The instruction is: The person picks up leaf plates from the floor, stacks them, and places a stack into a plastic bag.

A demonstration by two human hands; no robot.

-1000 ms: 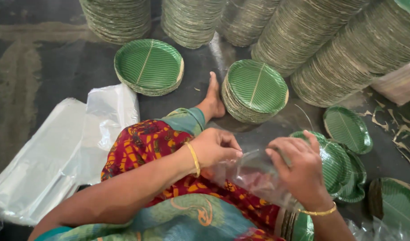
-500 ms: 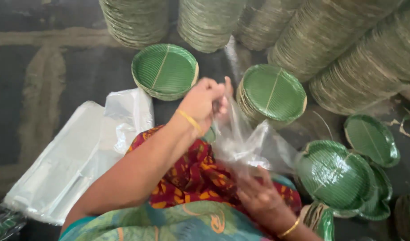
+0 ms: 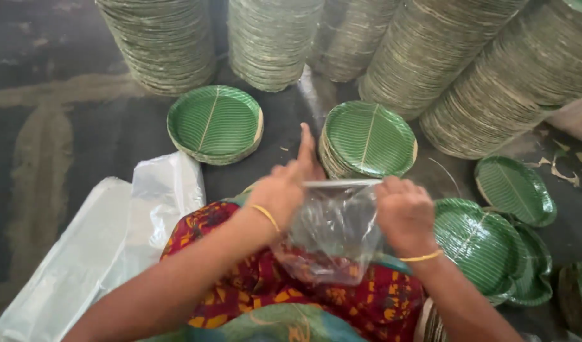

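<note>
**Clear bag stretched open between my two hands**

Far to my left a heap of clear plastic sheeting (image 3: 94,253) lies slack on the dark floor (image 3: 63,126), its nearest fold just beside my knee. Above it, further from me, a short stack of green leaf-pattern plates (image 3: 216,124) sits on the floor, and behind that stand tall leaning columns of the same plates (image 3: 164,38), seen from their pale edges.

My left hand (image 3: 279,190) is closed on the left end of the mouth of a clear plastic bag (image 3: 332,234); the fingers are curled together and pinch the film, a thin yellow bangle (image 3: 265,217) at the wrist. The bag hangs down from its taut upper edge over my lap, against the red and yellow patterned cloth (image 3: 240,278) of my clothing. My bare foot (image 3: 308,152) pokes out just past the bag's edge, touching the floor.

Beyond the bag is a second short stack of green plates (image 3: 369,139), near my foot.

My right hand (image 3: 403,215) grips the right end of the bag's mouth, fingers clamped down on the plastic, another yellow bangle (image 3: 421,257) on that wrist. Just right of it a loose pile of green plates (image 3: 481,244) overlaps, with a single plate (image 3: 514,190) lying apart, further off
</note>
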